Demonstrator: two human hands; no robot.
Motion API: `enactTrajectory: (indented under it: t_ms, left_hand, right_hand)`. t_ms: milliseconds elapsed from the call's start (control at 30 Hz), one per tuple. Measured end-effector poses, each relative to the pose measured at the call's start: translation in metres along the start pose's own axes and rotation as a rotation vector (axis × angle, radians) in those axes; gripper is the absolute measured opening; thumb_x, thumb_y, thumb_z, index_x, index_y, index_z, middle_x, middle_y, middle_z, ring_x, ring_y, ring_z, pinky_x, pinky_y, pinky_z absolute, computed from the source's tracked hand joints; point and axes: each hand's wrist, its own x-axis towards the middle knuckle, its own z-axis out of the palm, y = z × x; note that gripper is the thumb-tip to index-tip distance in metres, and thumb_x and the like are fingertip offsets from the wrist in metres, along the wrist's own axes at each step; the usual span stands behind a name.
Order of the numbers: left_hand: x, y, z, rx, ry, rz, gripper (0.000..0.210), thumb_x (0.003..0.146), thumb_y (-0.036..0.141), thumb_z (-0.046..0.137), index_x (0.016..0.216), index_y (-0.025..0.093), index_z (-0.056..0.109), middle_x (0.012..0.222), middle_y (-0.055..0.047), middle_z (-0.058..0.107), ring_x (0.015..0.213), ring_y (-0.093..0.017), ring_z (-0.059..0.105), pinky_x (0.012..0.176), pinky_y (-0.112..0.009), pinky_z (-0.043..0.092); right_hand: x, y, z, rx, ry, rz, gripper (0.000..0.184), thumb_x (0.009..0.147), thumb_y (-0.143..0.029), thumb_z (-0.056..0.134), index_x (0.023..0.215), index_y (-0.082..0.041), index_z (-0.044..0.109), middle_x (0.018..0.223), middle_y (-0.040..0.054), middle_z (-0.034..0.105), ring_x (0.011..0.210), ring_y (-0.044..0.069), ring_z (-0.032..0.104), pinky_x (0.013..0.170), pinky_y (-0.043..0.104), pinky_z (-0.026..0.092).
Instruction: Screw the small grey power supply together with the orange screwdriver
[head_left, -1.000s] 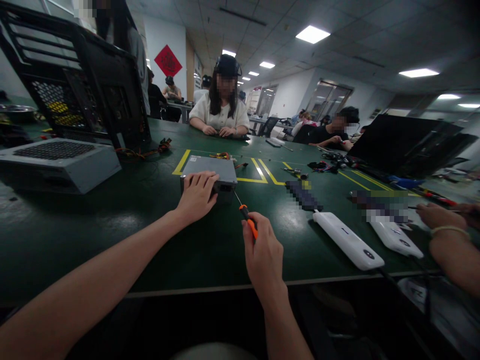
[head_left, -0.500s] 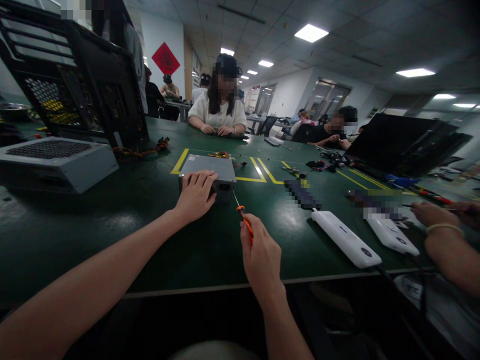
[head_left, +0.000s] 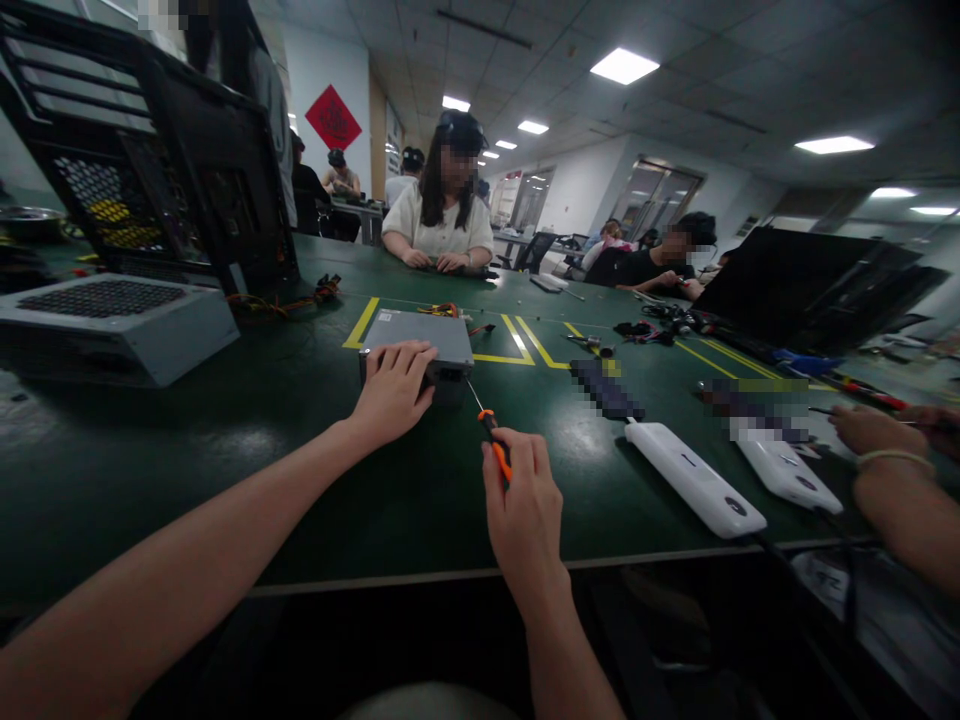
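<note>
A grey metal computer power supply unit (head_left: pixel 435 338) lies on the green table in front of me, its socket side facing me. My left hand (head_left: pixel 395 392) grips its near left edge, fingers laid over the top and thumb down by the front face. In my right hand (head_left: pixel 523 495) is a screwdriver (head_left: pixel 488 420) with an orange and black handle, closed in my fingers. Its thin shaft slants up and left, and the tip is at the lower right corner of the unit's front face. Whether it sits in a screw is too small to tell.
A second power supply (head_left: pixel 127 320) and an open computer case (head_left: pixel 172 170) stand left. To the right lie white power banks (head_left: pixel 694 478) with cables, and another person's hand (head_left: pixel 874 435). A dark panel-like case (head_left: pixel 802 290) stands farther right. A person (head_left: pixel 442 215) sits opposite.
The screwdriver handle has turned slightly in my right hand, with its shaft a little more slanted. My left hand and the power supply unit stay in place.
</note>
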Motion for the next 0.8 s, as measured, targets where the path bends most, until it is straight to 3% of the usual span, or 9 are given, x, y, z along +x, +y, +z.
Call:
enactTrajectory:
  t_ms: [100, 200, 367, 467, 667, 800]
  left_hand:
    - [0.0, 0.0, 0.0, -0.014, -0.003, -0.008, 0.042, 0.082, 0.025, 0.047, 0.123, 0.017, 0.044, 0.129, -0.01, 0.047, 0.12, -0.027, 0.039, 0.101, -0.045, 0.024]
    - [0.0, 0.0, 0.001, -0.032, -0.001, -0.014, 0.043, 0.081, 0.025, 0.047, 0.124, 0.018, 0.044, 0.13, -0.011, 0.047, 0.12, -0.028, 0.038, 0.101, -0.046, 0.023]
    - [0.0, 0.0, 0.0, -0.031, 0.006, -0.005, 0.043, 0.081, 0.024, 0.047, 0.123, 0.017, 0.044, 0.129, -0.012, 0.048, 0.119, -0.028, 0.039, 0.1, -0.046, 0.024]
    - [0.0, 0.0, 0.0, -0.035, 0.005, -0.006, 0.043, 0.081, 0.024, 0.047, 0.124, 0.019, 0.044, 0.129, -0.011, 0.048, 0.12, -0.028, 0.038, 0.1, -0.046, 0.024]
    - [0.0, -0.001, 0.0, -0.016, 0.002, -0.007, 0.043, 0.081, 0.024, 0.047, 0.123, 0.018, 0.044, 0.129, -0.011, 0.048, 0.12, -0.028, 0.039, 0.1, -0.045, 0.024]
    - [0.0, -0.001, 0.0, -0.021, 0.002, -0.004, 0.044, 0.081, 0.024, 0.048, 0.124, 0.018, 0.043, 0.13, -0.011, 0.047, 0.12, -0.028, 0.038, 0.1, -0.046, 0.024]
  right_hand:
    - [0.003, 0.003, -0.002, -0.012, -0.042, 0.043, 0.029, 0.094, -0.031, 0.03, 0.099, -0.016, 0.054, 0.081, 0.0055, 0.058, 0.07, 0.016, 0.059, 0.056, 0.026, 0.048]
    - [0.004, 0.002, 0.0, -0.014, -0.047, 0.05, 0.026, 0.091, -0.034, 0.036, 0.1, -0.015, 0.053, 0.092, 0.0083, 0.055, 0.07, 0.015, 0.059, 0.054, 0.027, 0.049]
    - [0.0, -0.005, 0.008, -0.009, -0.023, 0.0, 0.023, 0.082, -0.016, 0.04, 0.104, -0.012, 0.048, 0.106, 0.0147, 0.044, 0.079, 0.018, 0.059, 0.056, 0.03, 0.054]
    - [-0.002, -0.006, 0.006, -0.022, -0.036, -0.042, 0.02, 0.084, -0.014, 0.039, 0.1, -0.014, 0.051, 0.1, 0.0118, 0.049, 0.08, 0.017, 0.06, 0.058, 0.029, 0.054]
    - [0.003, -0.001, -0.002, -0.023, 0.02, -0.016, 0.023, 0.093, -0.026, 0.038, 0.101, -0.016, 0.056, 0.095, 0.0081, 0.061, 0.083, 0.017, 0.062, 0.067, 0.029, 0.053]
    - [0.001, -0.004, 0.004, -0.011, -0.018, 0.001, 0.025, 0.088, -0.024, 0.041, 0.109, -0.016, 0.052, 0.113, 0.0139, 0.05, 0.085, 0.018, 0.061, 0.062, 0.031, 0.054]
